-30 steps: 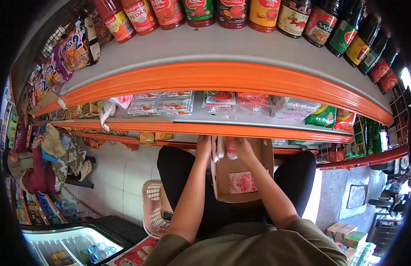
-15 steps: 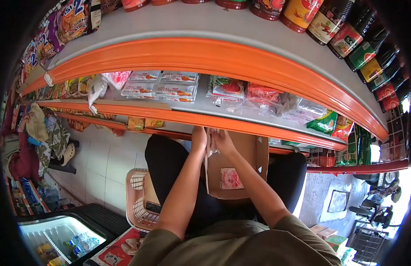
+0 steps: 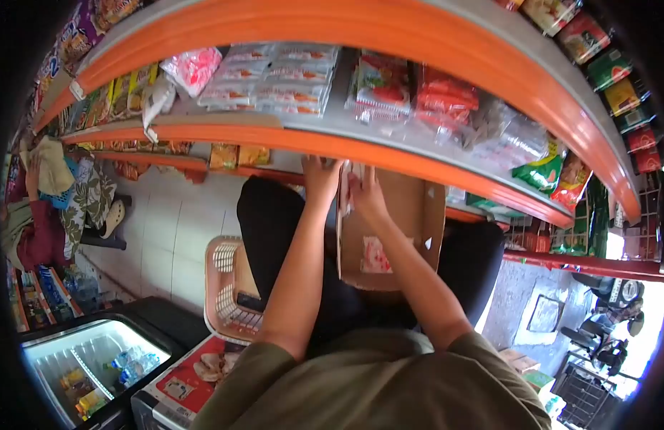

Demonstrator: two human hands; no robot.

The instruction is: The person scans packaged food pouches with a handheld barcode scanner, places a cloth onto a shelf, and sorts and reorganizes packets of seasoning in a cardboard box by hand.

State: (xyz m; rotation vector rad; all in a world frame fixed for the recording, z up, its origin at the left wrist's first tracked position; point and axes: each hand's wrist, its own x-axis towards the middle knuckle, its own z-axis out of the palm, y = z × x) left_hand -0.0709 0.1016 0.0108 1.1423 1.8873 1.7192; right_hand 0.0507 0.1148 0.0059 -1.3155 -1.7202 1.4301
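An open cardboard box (image 3: 430, 215) rests between my knees. A small pink-and-white packet (image 3: 377, 254) lies flat on its bottom near the close end. My right hand (image 3: 368, 197) is inside the box by the left wall, fingers closed on another pink-and-white packet (image 3: 348, 195), mostly hidden by the hand. Just outside that wall, my left hand (image 3: 320, 179) is open, its fingers stretched toward the lower shelf edge with nothing visible in them. Some of its fingertips are hard to make out against the orange edge.
Above the box, an orange-edged shelf (image 3: 260, 136) carries silver sachets (image 3: 274, 75), red packets (image 3: 446, 97) and a pink bag (image 3: 192, 69). A plastic basket (image 3: 221, 287) stands left of my legs, near a lit cooler (image 3: 95, 365). Another person's patterned clothing (image 3: 88, 201) shows at far left.
My hands have drawn apart: the left is now outside the box wall, the right inside. The view has tilted, showing more of the sachet shelf and less of the bottles.
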